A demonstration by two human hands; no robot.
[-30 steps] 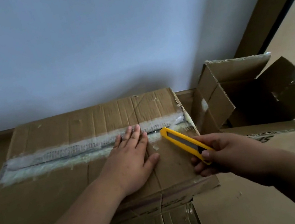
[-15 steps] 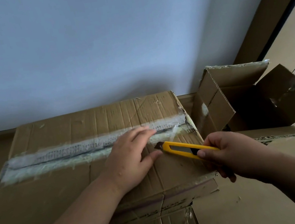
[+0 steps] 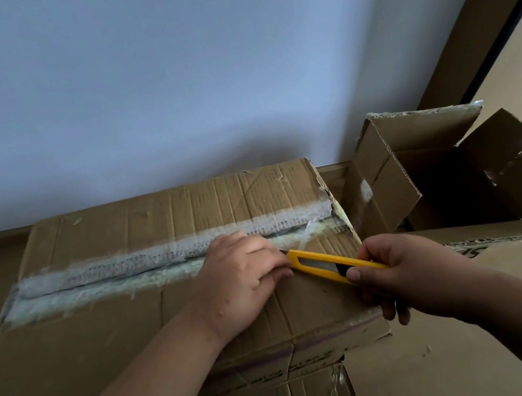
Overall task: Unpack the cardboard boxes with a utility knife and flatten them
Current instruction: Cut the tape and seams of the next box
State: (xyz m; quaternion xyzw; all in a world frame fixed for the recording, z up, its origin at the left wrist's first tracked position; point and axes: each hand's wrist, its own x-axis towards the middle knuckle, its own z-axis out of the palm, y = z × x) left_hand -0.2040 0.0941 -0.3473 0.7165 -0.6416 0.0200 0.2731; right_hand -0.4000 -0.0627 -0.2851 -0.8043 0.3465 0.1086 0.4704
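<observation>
A large brown corrugated cardboard box (image 3: 109, 330), closed and lying flat, fills the lower left of the view, with a wide band of frosted, peeling packing tape (image 3: 147, 267) running along its top seam. The left hand (image 3: 243, 278) rests on the box top at the near edge of the tape, fingers curled down against the cardboard, its grip closed on nothing. The right hand (image 3: 403, 272) has its grip clamped around the rear of a yellow plastic utility knife (image 3: 327, 264), thumb on the slider; the knife lies low across the box top, its tip meeting the left hand's fingers just below the tape. To the right stands an opened brown cardboard box (image 3: 447, 166) with raised flaps, beside a pale wall (image 3: 197, 70).
</observation>
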